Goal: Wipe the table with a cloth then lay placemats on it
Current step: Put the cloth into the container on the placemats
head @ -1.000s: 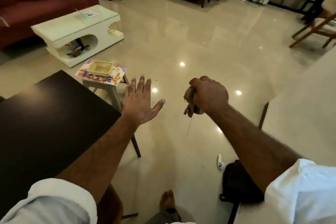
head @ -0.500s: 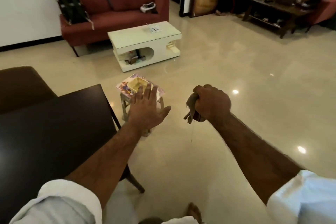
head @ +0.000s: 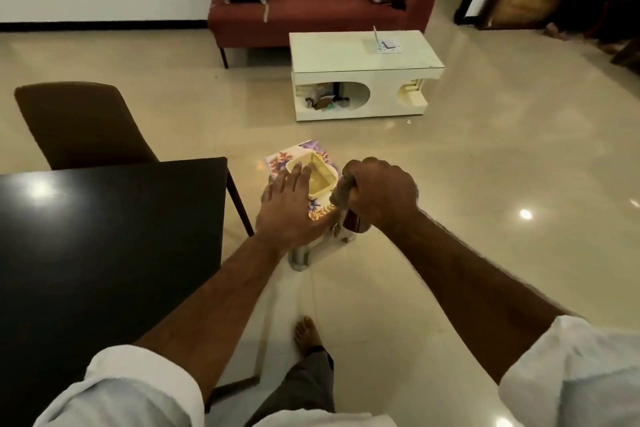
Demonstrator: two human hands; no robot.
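The dark table (head: 104, 236) fills the left of the view, its top bare and glossy. Just past its right corner a small stool (head: 311, 250) carries floral placemats (head: 298, 154) with a cream square bowl (head: 320, 178) on top. My left hand (head: 294, 208) hovers flat and open over the near side of the placemats, fingers straight, partly covering the bowl. My right hand (head: 381, 194) grips a bunched brown cloth (head: 341, 194) in a fist, right of the bowl.
A brown chair (head: 79, 125) stands behind the table. Farther off are a white coffee table (head: 360, 55) and a red sofa (head: 322, 0). Glossy floor stretches to the right. My bare foot (head: 306, 334) is below the stool.
The view has swung left and I have stepped closer to the stool. Both hands now sit over the placemats and bowl; the right one keeps gripping the cloth.
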